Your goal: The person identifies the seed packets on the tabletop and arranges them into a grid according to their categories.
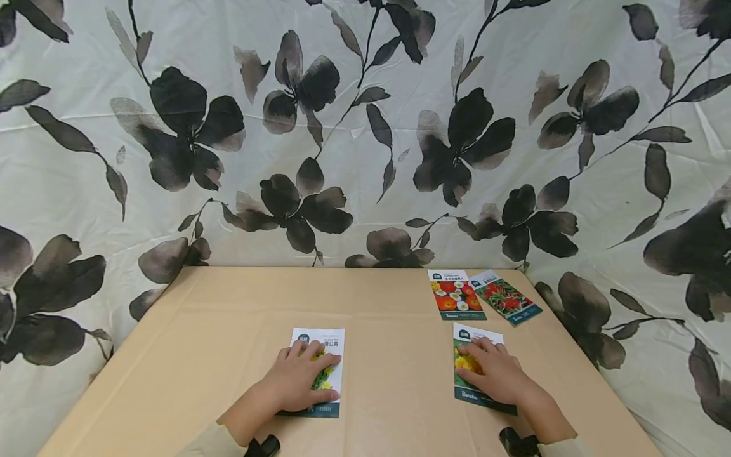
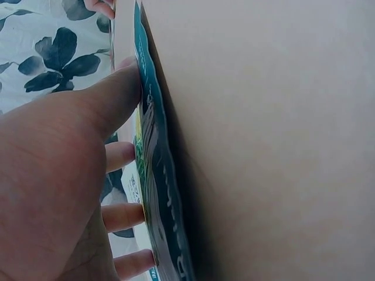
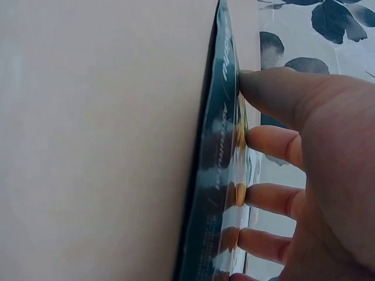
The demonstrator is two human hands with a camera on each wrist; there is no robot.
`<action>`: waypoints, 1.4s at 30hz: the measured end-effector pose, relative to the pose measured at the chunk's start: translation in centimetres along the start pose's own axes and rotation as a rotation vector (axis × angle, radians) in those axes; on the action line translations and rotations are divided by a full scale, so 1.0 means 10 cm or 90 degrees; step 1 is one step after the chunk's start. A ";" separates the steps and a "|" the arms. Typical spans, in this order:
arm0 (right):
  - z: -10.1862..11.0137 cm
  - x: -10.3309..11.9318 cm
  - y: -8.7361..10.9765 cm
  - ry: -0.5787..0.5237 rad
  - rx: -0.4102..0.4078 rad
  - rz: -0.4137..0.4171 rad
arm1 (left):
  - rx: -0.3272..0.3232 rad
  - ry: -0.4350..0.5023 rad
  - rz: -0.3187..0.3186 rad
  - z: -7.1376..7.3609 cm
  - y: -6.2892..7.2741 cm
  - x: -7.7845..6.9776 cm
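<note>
In the head view my left hand [image 1: 301,376] rests on a white seed packet [image 1: 328,409] with a teal lower band, its fingers spread over the printed picture. From the left wrist, thumb and fingertips press down on that packet's face [image 2: 151,134], and its near edge stands slightly off the table. My right hand [image 1: 495,371] lies across a green seed packet [image 1: 465,391] showing yellow flowers. The right wrist view has the thumb and spaced fingertips touching this packet [image 3: 215,152] from above. The hands cover part of both pictures.
Two more seed packets lie at the table's far right: one with red and white flowers [image 1: 457,296], and one with red blooms among green leaves [image 1: 507,298], their top corners meeting. A flower-printed cloth [image 1: 377,152] hangs behind the tan table [image 1: 400,355].
</note>
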State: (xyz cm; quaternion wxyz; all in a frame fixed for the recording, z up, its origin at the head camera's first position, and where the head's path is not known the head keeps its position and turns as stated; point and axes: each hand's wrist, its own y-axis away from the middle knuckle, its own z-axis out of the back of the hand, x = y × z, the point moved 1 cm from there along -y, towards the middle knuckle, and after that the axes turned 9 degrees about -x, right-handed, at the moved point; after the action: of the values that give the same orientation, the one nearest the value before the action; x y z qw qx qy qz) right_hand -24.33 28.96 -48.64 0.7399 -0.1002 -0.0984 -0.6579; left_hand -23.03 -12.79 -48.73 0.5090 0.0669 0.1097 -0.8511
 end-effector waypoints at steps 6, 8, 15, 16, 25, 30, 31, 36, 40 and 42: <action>0.01 0.08 0.01 -0.005 0.000 0.005 | -0.003 0.002 0.001 0.01 0.00 -0.01; 0.00 0.09 0.00 -0.007 -0.001 0.004 | -0.004 0.001 0.001 0.01 0.00 -0.01; -0.06 0.09 -0.02 -0.002 -0.010 0.010 | -0.003 -0.001 0.001 0.02 0.00 -0.02; -0.06 0.10 -0.02 -0.002 -0.010 0.011 | -0.004 0.001 0.001 0.01 -0.01 -0.02; -0.06 0.15 -0.02 -0.017 -0.009 0.020 | -0.015 0.004 -0.009 -0.02 -0.01 0.02; -0.07 0.17 -0.02 -0.021 -0.006 0.021 | 0.005 0.006 0.007 0.01 -0.01 0.00; -0.07 0.18 -0.02 -0.022 -0.005 0.023 | 0.008 0.006 0.011 0.02 -0.01 -0.01; -0.08 0.20 -0.02 -0.025 -0.003 0.028 | 0.010 0.004 0.011 0.01 0.00 -0.02; -0.08 0.24 -0.03 -0.027 -0.004 0.035 | 0.009 0.004 0.012 0.01 0.00 -0.02; -0.08 0.26 -0.03 -0.028 -0.003 0.037 | 0.009 0.004 0.012 0.00 0.00 -0.02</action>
State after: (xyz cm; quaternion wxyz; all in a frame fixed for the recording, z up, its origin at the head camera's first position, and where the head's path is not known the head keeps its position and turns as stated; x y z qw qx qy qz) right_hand -24.31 26.22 -48.72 0.7561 -0.1194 -0.1100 -0.6340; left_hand -22.96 -12.60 -48.65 0.5162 0.0745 0.1047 -0.8468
